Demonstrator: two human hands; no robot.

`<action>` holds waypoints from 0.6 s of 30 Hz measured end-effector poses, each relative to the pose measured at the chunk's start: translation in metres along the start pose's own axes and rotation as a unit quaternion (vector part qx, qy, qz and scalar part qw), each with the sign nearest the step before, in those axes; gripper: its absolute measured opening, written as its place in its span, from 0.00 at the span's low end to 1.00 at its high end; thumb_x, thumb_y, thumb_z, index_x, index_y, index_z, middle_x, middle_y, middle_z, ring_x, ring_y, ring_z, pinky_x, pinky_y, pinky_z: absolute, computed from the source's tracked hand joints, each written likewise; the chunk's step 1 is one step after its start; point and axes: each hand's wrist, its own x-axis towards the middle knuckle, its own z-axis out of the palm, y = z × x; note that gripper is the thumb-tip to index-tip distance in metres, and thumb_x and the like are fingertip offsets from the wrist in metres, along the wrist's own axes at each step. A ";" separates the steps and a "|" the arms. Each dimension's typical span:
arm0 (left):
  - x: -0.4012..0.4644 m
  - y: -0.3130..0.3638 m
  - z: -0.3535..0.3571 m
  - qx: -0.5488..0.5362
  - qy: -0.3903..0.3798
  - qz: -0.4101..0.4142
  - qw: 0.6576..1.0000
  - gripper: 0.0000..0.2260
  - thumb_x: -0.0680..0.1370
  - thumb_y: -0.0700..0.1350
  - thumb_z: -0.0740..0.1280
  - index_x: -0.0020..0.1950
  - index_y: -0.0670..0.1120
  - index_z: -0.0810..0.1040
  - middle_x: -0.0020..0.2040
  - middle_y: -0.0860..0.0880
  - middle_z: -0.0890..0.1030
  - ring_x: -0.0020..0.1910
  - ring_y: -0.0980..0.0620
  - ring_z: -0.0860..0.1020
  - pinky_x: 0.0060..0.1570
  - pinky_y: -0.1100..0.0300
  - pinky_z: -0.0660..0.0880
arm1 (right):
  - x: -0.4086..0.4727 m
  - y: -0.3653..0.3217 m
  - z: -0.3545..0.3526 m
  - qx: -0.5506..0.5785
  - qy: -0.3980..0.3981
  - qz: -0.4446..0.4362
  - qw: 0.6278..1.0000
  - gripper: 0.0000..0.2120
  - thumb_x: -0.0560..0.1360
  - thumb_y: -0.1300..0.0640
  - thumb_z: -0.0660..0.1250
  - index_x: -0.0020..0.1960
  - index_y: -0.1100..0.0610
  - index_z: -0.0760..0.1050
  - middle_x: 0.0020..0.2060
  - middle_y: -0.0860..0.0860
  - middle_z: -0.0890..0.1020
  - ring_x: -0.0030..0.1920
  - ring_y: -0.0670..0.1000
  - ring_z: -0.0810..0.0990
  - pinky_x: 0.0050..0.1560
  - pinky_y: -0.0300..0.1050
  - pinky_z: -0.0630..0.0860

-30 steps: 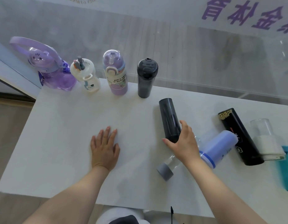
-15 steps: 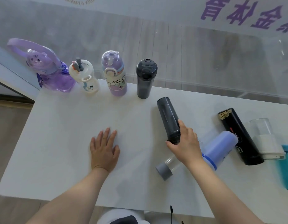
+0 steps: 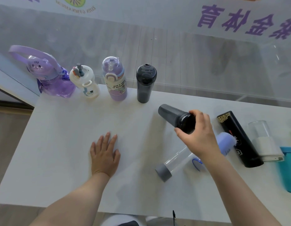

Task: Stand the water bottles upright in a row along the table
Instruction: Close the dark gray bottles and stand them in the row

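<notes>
My right hand (image 3: pixel 199 134) grips the near end of a dark grey bottle (image 3: pixel 173 115) and holds it tilted, raised off the white table (image 3: pixel 73 144). My left hand (image 3: pixel 104 153) rests flat on the table. Several bottles stand upright along the far edge: a purple bear bottle (image 3: pixel 50 77), a white one (image 3: pixel 85 82), a lilac one (image 3: pixel 116 80) and a dark grey one (image 3: pixel 145 83). Lying on their sides are a clear bottle with a grey cap (image 3: pixel 172 163), a blue bottle (image 3: pixel 225 143) partly behind my wrist, a black bottle (image 3: pixel 239 139) and a clear-and-white bottle (image 3: pixel 263 141).
A teal container (image 3: pixel 288 168) sits at the right edge. A glass wall (image 3: pixel 174 54) runs just behind the table's far edge. Bare tabletop lies between my left hand and the upright row.
My right hand closed on the lying dark grey bottle's near end and lifted it, so it now tilts up off the table. My left hand stayed flat.
</notes>
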 end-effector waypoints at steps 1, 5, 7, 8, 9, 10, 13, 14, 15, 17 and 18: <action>0.000 0.000 0.000 0.001 -0.001 0.000 1.000 0.27 0.73 0.54 0.53 0.73 0.54 0.65 0.76 0.49 0.65 0.74 0.45 0.62 0.72 0.42 0.52 | 0.003 -0.001 -0.002 -0.002 0.005 -0.012 1.000 0.33 0.66 0.45 0.73 0.66 0.50 0.65 0.59 0.50 0.70 0.59 0.54 0.71 0.62 0.49 0.70; 0.000 -0.001 0.000 0.005 -0.003 0.000 1.000 0.27 0.73 0.54 0.53 0.73 0.54 0.66 0.75 0.49 0.65 0.74 0.45 0.62 0.71 0.42 0.53 | 0.014 -0.008 -0.005 0.026 0.022 -0.019 0.999 0.37 0.67 0.46 0.74 0.70 0.51 0.61 0.62 0.50 0.71 0.59 0.53 0.70 0.60 0.45 0.68; 0.000 0.000 0.000 0.006 -0.003 0.000 1.000 0.27 0.73 0.54 0.53 0.73 0.54 0.66 0.75 0.48 0.65 0.74 0.45 0.62 0.71 0.41 0.53 | 0.021 -0.013 -0.004 0.041 0.035 -0.029 0.998 0.34 0.68 0.48 0.74 0.69 0.52 0.62 0.62 0.51 0.72 0.59 0.54 0.70 0.60 0.47 0.69; 0.000 0.000 0.000 0.005 -0.003 0.000 1.000 0.27 0.73 0.54 0.53 0.73 0.54 0.66 0.75 0.48 0.66 0.74 0.45 0.63 0.71 0.41 0.53 | 0.024 -0.015 -0.004 0.035 0.039 -0.043 0.998 0.32 0.69 0.49 0.73 0.68 0.53 0.64 0.63 0.51 0.71 0.61 0.55 0.70 0.62 0.49 0.69; 0.000 0.000 -0.001 0.006 -0.003 0.000 1.000 0.27 0.73 0.53 0.53 0.73 0.53 0.66 0.75 0.48 0.66 0.74 0.45 0.63 0.71 0.41 0.54 | 0.028 -0.017 -0.002 0.032 0.038 -0.054 0.997 0.30 0.70 0.51 0.72 0.69 0.52 0.65 0.66 0.52 0.70 0.64 0.55 0.69 0.64 0.50 0.68; 0.000 0.001 -0.001 0.007 -0.003 0.000 1.000 0.27 0.73 0.53 0.53 0.73 0.53 0.66 0.75 0.48 0.66 0.74 0.45 0.63 0.71 0.41 0.54 | 0.031 -0.019 0.000 0.034 0.032 -0.059 0.997 0.30 0.71 0.52 0.70 0.70 0.50 0.65 0.69 0.53 0.66 0.68 0.54 0.67 0.67 0.50 0.67; 0.000 0.001 -0.002 0.010 -0.003 -0.001 1.000 0.27 0.73 0.53 0.53 0.73 0.53 0.66 0.75 0.48 0.66 0.74 0.45 0.63 0.71 0.41 0.54 | 0.036 -0.026 0.010 0.035 -0.002 -0.069 0.997 0.32 0.72 0.48 0.68 0.73 0.43 0.60 0.75 0.52 0.59 0.73 0.52 0.62 0.68 0.51 0.67; 0.000 0.001 -0.002 0.010 -0.004 -0.001 1.000 0.27 0.73 0.53 0.53 0.73 0.53 0.66 0.75 0.48 0.66 0.74 0.46 0.62 0.71 0.41 0.54 | 0.038 -0.028 0.014 0.023 -0.013 -0.077 0.997 0.34 0.71 0.45 0.68 0.73 0.42 0.58 0.75 0.52 0.57 0.73 0.53 0.63 0.66 0.51 0.68; 0.000 0.001 -0.003 0.010 -0.004 -0.001 1.000 0.27 0.73 0.53 0.53 0.73 0.53 0.66 0.75 0.48 0.66 0.74 0.46 0.62 0.71 0.41 0.54 | 0.040 -0.030 0.019 0.011 -0.022 -0.084 0.996 0.37 0.70 0.42 0.70 0.73 0.42 0.57 0.76 0.52 0.57 0.72 0.53 0.64 0.63 0.51 0.69; 0.000 0.002 -0.004 0.008 -0.005 -0.002 1.000 0.27 0.73 0.54 0.53 0.73 0.53 0.66 0.75 0.48 0.65 0.74 0.46 0.62 0.72 0.41 0.54 | 0.043 -0.032 0.026 0.001 -0.020 -0.095 0.995 0.38 0.69 0.43 0.73 0.73 0.42 0.57 0.75 0.53 0.58 0.70 0.56 0.67 0.59 0.52 0.73; 0.000 0.002 -0.005 0.007 -0.006 -0.003 1.000 0.27 0.73 0.54 0.52 0.73 0.53 0.66 0.75 0.48 0.65 0.74 0.46 0.62 0.72 0.41 0.54 | 0.045 -0.032 0.029 0.003 -0.011 -0.104 0.994 0.37 0.70 0.45 0.73 0.73 0.43 0.58 0.74 0.54 0.59 0.68 0.57 0.69 0.57 0.52 0.75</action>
